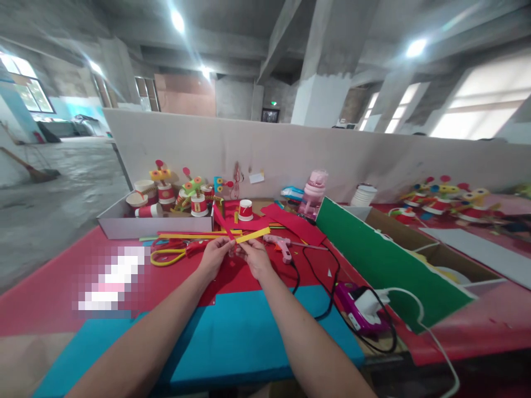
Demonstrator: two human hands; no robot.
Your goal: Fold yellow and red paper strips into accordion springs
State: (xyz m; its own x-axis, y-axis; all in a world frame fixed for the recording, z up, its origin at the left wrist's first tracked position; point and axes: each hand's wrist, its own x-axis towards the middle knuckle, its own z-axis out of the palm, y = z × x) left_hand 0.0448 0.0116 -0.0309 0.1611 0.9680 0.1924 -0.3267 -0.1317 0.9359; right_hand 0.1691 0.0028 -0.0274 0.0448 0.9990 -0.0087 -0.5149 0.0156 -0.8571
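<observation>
Both hands meet above the red tabletop, fingertips almost touching. My left hand pinches a red paper strip that slants up and to the left. Between the fingers of my right hand is a yellow paper strip, pointing up to the right. The two strips cross or meet at the fingertips; whether they are joined I cannot tell. Just right of my right hand lies a pink glue gun. Left of my left hand are scissors with yellow handles. Behind the hands stands a red and white paper cup.
A white box at the back left holds paper-cup figures. Red paper sheets lie behind the glue gun. To the right are a green-sided divided box and a purple power strip with trailing cords. Blue board covers the front edge.
</observation>
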